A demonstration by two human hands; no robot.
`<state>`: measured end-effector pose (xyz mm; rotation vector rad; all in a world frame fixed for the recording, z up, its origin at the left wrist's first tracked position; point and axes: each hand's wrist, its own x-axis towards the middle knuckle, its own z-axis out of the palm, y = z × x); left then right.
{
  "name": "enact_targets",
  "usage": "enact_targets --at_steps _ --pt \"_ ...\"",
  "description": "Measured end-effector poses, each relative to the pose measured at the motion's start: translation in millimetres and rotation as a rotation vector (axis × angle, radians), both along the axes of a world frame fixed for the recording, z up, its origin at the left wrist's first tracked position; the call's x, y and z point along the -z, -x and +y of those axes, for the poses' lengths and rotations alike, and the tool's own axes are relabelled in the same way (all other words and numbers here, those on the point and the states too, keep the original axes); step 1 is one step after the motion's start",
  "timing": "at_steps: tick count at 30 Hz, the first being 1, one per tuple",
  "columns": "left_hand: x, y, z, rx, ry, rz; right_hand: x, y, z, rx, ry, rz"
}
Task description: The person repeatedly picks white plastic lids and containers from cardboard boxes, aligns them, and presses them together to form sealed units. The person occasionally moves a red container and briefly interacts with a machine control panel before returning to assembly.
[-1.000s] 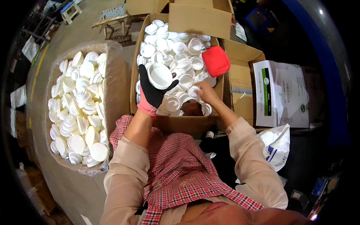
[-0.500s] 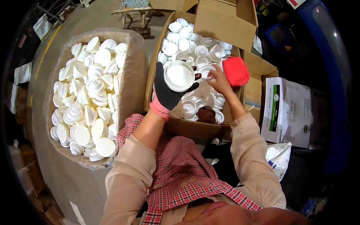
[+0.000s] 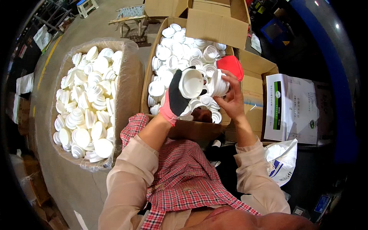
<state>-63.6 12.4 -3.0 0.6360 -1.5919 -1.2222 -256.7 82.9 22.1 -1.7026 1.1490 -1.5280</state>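
My left hand (image 3: 175,98), in a black glove with a pink cuff, is closed around a round white plastic lid (image 3: 191,84), its hollow side facing up. Just to the right, my bare right hand (image 3: 234,99) grips another white lid (image 3: 218,85) with a stepped, ribbed side, tilted on edge. The two lids are held close together over a cardboard box (image 3: 180,132) with many loose white lids (image 3: 163,53) inside. A red pouch-like item (image 3: 231,66) lies on the lids beyond my right hand. A dark brown item (image 3: 202,115) sits near the box's front wall.
To the left stands a plastic-lined carton (image 3: 129,84) heaped with cream-white ribbed lids (image 3: 92,111). Raised cardboard flaps (image 3: 218,28) rise at the back. A printed white carton (image 3: 291,107) and a white bag (image 3: 283,159) are on the right. A small stool (image 3: 86,7) stands far left.
My right hand has lifted a ribbed lid out of the box beside the left hand's lid. My left hand tilts its lid slightly toward the right. The whole view has shifted a little.
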Motion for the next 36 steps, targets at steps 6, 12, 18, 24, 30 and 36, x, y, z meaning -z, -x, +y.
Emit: enact_targets --at_steps 6,12,18,24,30,36 --pt "-8 15 25 0.17 -0.127 0.165 -21 -15 12 0.012 0.108 0.399" --pt "0 27 21 0.249 -0.245 0.211 -23 -13 18 0.171 0.16 0.497" --pt "-9 27 23 0.214 -0.154 0.23 -29 -15 20 0.204 0.182 0.457" --pt "8 16 8 0.02 0.237 -0.214 -38 -19 22 0.192 0.19 0.383" --pt "2 19 17 0.201 -0.158 0.187 -33 -23 22 0.19 0.163 0.52" --pt "-24 20 23 0.34 -0.462 0.472 -33 -25 20 0.201 0.177 0.559"
